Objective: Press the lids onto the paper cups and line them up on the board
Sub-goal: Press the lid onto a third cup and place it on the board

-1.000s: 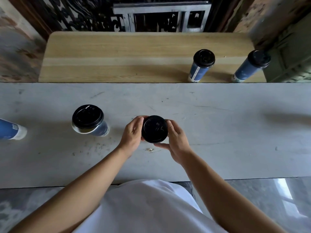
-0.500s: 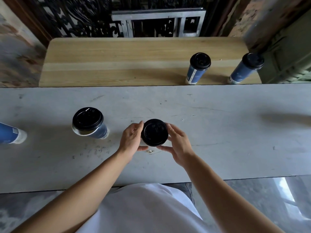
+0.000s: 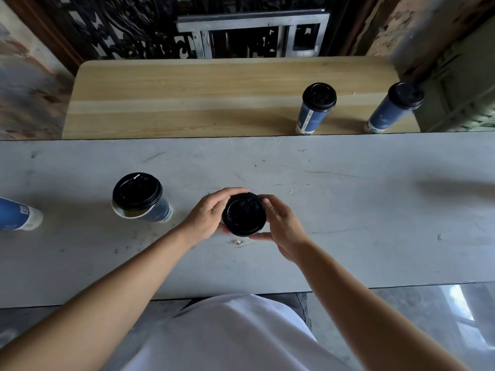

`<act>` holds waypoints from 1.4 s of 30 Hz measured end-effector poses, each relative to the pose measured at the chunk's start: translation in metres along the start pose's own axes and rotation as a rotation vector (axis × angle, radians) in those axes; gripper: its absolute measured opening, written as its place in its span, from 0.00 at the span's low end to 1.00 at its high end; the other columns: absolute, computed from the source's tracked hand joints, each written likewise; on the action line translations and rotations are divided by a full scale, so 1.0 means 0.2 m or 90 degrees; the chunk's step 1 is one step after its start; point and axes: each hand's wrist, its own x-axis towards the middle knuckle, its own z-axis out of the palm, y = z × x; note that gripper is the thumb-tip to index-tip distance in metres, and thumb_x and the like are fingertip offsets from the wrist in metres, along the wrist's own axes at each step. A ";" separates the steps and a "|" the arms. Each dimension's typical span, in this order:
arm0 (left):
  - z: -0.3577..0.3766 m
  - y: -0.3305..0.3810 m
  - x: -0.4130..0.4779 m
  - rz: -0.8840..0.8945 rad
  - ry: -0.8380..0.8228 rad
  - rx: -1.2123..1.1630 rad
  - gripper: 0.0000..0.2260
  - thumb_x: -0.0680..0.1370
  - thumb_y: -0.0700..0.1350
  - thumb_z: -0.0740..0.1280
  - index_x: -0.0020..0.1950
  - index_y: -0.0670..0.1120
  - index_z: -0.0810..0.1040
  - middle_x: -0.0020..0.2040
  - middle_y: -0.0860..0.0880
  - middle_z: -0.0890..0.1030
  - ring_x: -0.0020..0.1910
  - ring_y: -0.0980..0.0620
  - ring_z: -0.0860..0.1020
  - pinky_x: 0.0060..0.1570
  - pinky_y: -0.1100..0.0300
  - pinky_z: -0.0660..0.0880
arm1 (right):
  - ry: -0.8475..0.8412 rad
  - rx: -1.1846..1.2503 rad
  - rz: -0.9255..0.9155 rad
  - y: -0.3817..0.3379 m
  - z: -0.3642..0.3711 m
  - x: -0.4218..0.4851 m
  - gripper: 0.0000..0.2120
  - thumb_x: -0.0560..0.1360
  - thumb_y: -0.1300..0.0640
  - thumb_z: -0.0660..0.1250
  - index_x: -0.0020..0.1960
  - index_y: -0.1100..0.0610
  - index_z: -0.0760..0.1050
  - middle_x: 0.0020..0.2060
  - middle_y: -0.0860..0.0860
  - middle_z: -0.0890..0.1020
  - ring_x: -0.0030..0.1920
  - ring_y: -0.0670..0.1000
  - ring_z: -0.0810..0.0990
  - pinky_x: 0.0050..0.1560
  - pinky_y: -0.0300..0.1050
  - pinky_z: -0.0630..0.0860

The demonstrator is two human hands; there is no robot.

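1. Head view, the hands: the left hand (image 3: 207,219) and the right hand (image 3: 284,231) meet over the middle of the grey table (image 3: 348,210). Both grip one round black lid (image 3: 244,214) between them.
2. The left hand's fingers curl round the lid's far-left rim, and its thumb lies at the near-left edge. The right hand's fingers wrap the right rim, and its thumb presses under the near edge.
3. The lid faces up, almost flat to the camera. It hides whatever lies beneath it, so I cannot tell whether a cup sits under it.
4. The left cup (image 3: 158,212) stands on the table just beside the left hand, not touching it. It is a blue paper cup with a black lid on top, and its white rim shows below that lid on the near side.
5. The edge cup (image 3: 18,214) is blue with a white base and is cut off by the left border of the view.
6. The wooden board (image 3: 187,103) lies beyond the table's far edge.
7. Two lidded blue cups stand near the board's front edge, toward its right end. They are the first board cup (image 3: 314,111) and, well apart to its right, the second board cup (image 3: 391,111).
8. A small pale scrap (image 3: 237,243) lies on the table just below the hands.
9. A white shirt (image 3: 227,336) fills the bottom of the view.
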 end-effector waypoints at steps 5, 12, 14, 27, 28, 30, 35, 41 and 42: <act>0.05 -0.03 -0.02 0.023 0.065 -0.018 0.19 0.87 0.44 0.50 0.60 0.58 0.79 0.60 0.56 0.82 0.59 0.55 0.81 0.46 0.39 0.83 | 0.024 -0.022 -0.024 0.02 0.04 -0.02 0.14 0.86 0.53 0.54 0.61 0.53 0.77 0.56 0.54 0.81 0.59 0.51 0.80 0.48 0.60 0.85; 0.08 0.06 -0.04 -0.062 0.099 -0.141 0.18 0.87 0.41 0.50 0.60 0.50 0.79 0.61 0.50 0.80 0.57 0.51 0.80 0.39 0.37 0.83 | -0.064 0.088 0.088 0.01 -0.02 -0.04 0.16 0.84 0.44 0.57 0.66 0.46 0.77 0.63 0.46 0.81 0.69 0.52 0.76 0.62 0.58 0.79; 0.11 0.05 -0.04 -0.093 0.149 -0.219 0.19 0.87 0.41 0.51 0.58 0.52 0.81 0.61 0.50 0.80 0.58 0.50 0.80 0.40 0.39 0.84 | -0.151 0.066 0.072 0.02 -0.06 -0.05 0.21 0.80 0.41 0.63 0.72 0.41 0.72 0.67 0.41 0.78 0.71 0.46 0.73 0.67 0.57 0.76; 0.21 -0.11 0.13 -0.174 0.285 -0.374 0.10 0.84 0.41 0.59 0.47 0.48 0.77 0.47 0.49 0.82 0.48 0.49 0.82 0.34 0.57 0.78 | -0.061 -0.420 0.002 -0.01 -0.12 0.12 0.36 0.68 0.62 0.80 0.63 0.37 0.65 0.54 0.39 0.79 0.53 0.35 0.77 0.48 0.29 0.73; 0.22 -0.14 0.14 -0.161 0.303 -0.346 0.08 0.83 0.42 0.60 0.49 0.48 0.77 0.48 0.48 0.82 0.49 0.47 0.82 0.39 0.56 0.78 | -0.051 -0.417 0.011 -0.05 -0.13 0.15 0.34 0.67 0.61 0.81 0.61 0.38 0.67 0.53 0.42 0.81 0.52 0.37 0.78 0.48 0.34 0.75; 0.22 -0.25 0.15 -0.131 0.363 -0.081 0.06 0.82 0.43 0.63 0.56 0.45 0.78 0.54 0.44 0.82 0.55 0.43 0.80 0.51 0.54 0.75 | -0.023 -0.416 0.027 -0.14 -0.15 0.21 0.31 0.66 0.60 0.81 0.61 0.45 0.69 0.51 0.49 0.82 0.49 0.47 0.81 0.46 0.43 0.78; 0.33 -0.52 0.17 -0.262 0.415 0.344 0.28 0.75 0.51 0.70 0.71 0.40 0.71 0.74 0.34 0.67 0.72 0.30 0.65 0.66 0.36 0.67 | -0.051 -0.618 -0.003 -0.41 -0.15 0.40 0.39 0.59 0.43 0.81 0.66 0.43 0.67 0.57 0.50 0.80 0.55 0.55 0.81 0.56 0.58 0.80; 0.48 -0.49 0.34 -0.370 0.485 0.331 0.36 0.78 0.56 0.67 0.81 0.44 0.57 0.80 0.34 0.57 0.80 0.33 0.51 0.76 0.32 0.50 | -0.183 -0.965 -0.118 -0.74 -0.15 0.60 0.42 0.58 0.35 0.74 0.68 0.41 0.64 0.60 0.51 0.75 0.59 0.56 0.77 0.57 0.52 0.77; 0.49 -0.48 0.37 -0.384 0.499 0.318 0.36 0.78 0.56 0.66 0.82 0.45 0.56 0.81 0.35 0.55 0.80 0.33 0.50 0.76 0.31 0.48 | -0.208 -1.041 -0.147 -0.79 -0.15 0.63 0.43 0.59 0.36 0.74 0.70 0.41 0.62 0.62 0.53 0.73 0.62 0.58 0.75 0.58 0.55 0.77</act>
